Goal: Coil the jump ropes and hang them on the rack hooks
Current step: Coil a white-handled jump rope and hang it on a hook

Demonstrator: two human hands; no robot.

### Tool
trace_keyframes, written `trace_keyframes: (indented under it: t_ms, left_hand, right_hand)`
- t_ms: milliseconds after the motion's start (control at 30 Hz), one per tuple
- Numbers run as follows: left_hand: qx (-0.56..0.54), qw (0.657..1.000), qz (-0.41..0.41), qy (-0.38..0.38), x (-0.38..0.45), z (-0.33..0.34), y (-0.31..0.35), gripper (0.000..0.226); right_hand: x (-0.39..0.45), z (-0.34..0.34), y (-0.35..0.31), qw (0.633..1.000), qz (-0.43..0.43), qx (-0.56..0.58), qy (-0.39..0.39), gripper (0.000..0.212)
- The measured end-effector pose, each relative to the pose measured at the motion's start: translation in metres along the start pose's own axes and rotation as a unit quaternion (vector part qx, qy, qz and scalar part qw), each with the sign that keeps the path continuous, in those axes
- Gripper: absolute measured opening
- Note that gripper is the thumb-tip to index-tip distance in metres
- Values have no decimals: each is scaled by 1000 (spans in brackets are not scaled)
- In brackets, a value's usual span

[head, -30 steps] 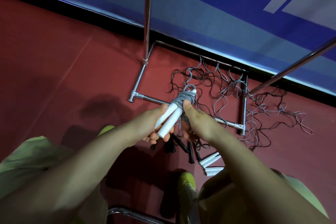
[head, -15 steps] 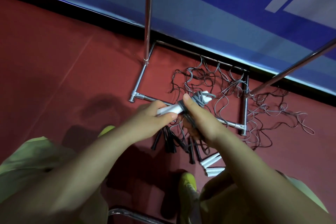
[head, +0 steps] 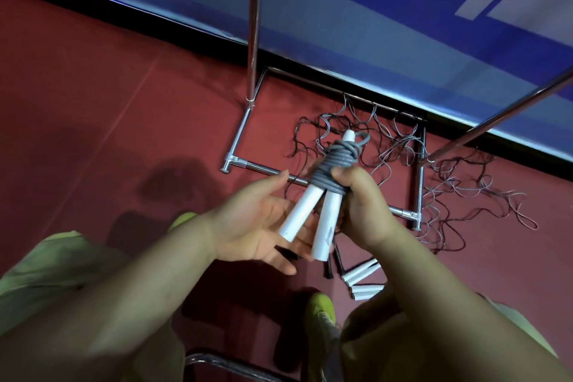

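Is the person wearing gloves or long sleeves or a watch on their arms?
No. The left hand and right hand are bare, with no gloves, rings or watch in view. Both forearms are bare too. A yellow-green garment shows at the lower left.

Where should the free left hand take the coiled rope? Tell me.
Probably on the two white handles, coming from below-left, where the left hand lies open. They jut bare and splayed beneath the grey coil, which the right hand grips.
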State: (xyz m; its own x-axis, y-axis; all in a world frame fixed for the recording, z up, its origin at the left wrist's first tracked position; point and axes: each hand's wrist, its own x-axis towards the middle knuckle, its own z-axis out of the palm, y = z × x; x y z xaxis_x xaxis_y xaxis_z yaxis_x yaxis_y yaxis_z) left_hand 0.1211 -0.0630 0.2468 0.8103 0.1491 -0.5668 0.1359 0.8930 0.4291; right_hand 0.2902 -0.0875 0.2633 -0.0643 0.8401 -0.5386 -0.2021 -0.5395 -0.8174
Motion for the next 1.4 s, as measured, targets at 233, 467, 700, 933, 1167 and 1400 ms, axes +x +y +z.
trace_keyframes:
  t_ms: [233, 467, 700, 933, 1167, 1400]
  left_hand:
    - [-43, 996, 10, -81, 7, 9, -17, 81]
    - [-3, 999, 24, -38, 7, 6, -11, 71]
    - [35, 999, 22, 33, 5, 3, -6, 69]
    - [63, 992, 50, 99, 11, -1, -8, 70]
    - [97, 983, 74, 136, 14, 5, -8, 66]
    - [237, 930, 80, 268, 17, 1, -8, 68]
  right_hand:
    - [-1, -3, 1, 999, -37, -8, -28, 26]
    - [6, -7, 3, 998, -18, -64, -22, 30]
    - [5, -7, 0, 990, -23, -129, -50, 48]
    - [1, -10, -2, 985, 7, -170, -42, 41]
    - [5, -9, -2, 977, 3, -210, -34, 39]
    - [2, -8, -1, 971, 21, -235, -37, 36]
